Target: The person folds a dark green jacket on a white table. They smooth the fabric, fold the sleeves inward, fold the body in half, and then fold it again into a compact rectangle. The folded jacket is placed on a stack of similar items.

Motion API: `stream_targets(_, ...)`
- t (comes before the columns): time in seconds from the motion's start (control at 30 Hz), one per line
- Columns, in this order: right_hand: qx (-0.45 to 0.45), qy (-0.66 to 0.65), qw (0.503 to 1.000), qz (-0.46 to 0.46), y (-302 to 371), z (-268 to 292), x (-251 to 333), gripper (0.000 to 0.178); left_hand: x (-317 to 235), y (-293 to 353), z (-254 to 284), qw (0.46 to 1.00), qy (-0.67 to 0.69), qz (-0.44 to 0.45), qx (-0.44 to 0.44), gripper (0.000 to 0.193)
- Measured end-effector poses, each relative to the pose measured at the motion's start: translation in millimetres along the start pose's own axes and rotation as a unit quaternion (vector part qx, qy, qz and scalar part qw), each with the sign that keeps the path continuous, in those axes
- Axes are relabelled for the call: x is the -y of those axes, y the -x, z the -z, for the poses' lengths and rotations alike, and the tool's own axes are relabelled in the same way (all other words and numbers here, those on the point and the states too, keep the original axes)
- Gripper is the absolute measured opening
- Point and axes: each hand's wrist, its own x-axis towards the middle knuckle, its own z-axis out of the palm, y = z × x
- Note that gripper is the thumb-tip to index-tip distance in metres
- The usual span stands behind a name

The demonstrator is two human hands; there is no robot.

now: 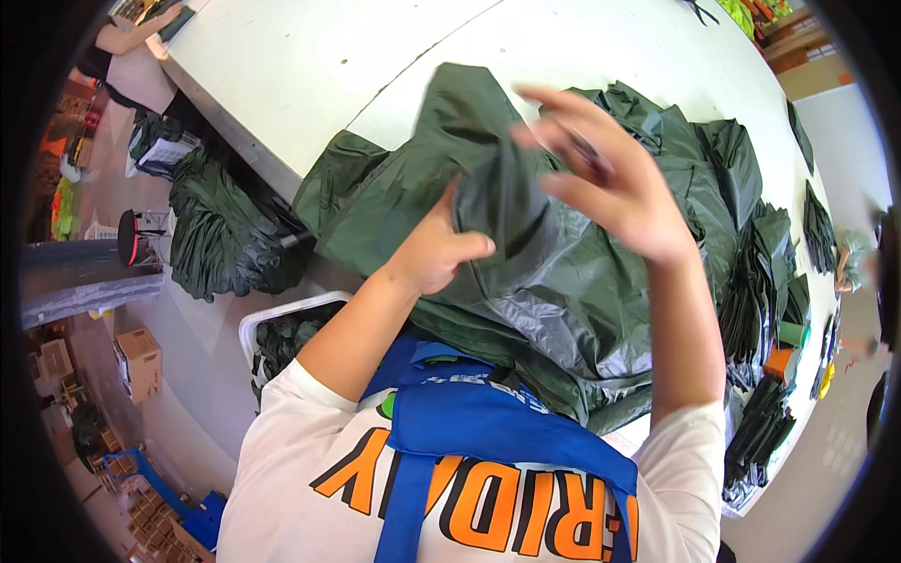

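A dark green, shiny, coated-fabric garment [413, 202] lies spread in front of me on the white table, with a rounded flap of it raised. My left hand [436, 249] grips the edge of this flap, thumb on top and fingers behind the cloth. Just right of the flap, my right hand [619, 183] is lifted above the fabric and blurred by motion. Its index finger and thumb are apart, while a small dark shiny thing [591, 155] sits among the other fingers; its kind is too smeared to tell.
More green garments [713, 178] heap up on the right, with folded dark stacks [760, 432] along that table edge. A white bin [249, 328] of dark cloth stands at my left, below a hanging green bundle [225, 225]. Another person [141, 66] works at the far-left corner.
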Motion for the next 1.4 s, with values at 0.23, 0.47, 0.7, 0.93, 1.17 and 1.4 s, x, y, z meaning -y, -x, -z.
stream_targets(0.23,0.385,-0.035,0.915,-0.118,-84,-23,-21,0.083,-9,26,18,0.996,-0.069,0.043,-0.035,0.051)
stream_targets(0.47,0.315,-0.117,0.938,-0.082,-62,-42,-19,0.077,-30,26,21,0.936,-0.331,0.086,0.077,0.039)
stream_targets(0.7,0.255,-0.098,0.945,-0.179,-49,-22,-45,0.051,-39,54,34,0.977,-0.187,-0.053,-0.086,0.039)
stream_targets(0.93,-0.110,-0.260,0.941,-0.189,9,58,-76,0.035,62,141,151,0.843,-0.049,0.138,-0.517,0.097)
stream_targets(1.17,-0.213,-0.292,0.928,-0.092,68,165,-71,0.024,118,147,217,0.906,0.210,0.095,-0.356,0.033)
stream_targets(1.4,-0.056,-0.052,0.990,-0.115,62,68,23,0.030,32,143,107,0.874,-0.085,-0.161,-0.452,0.040)
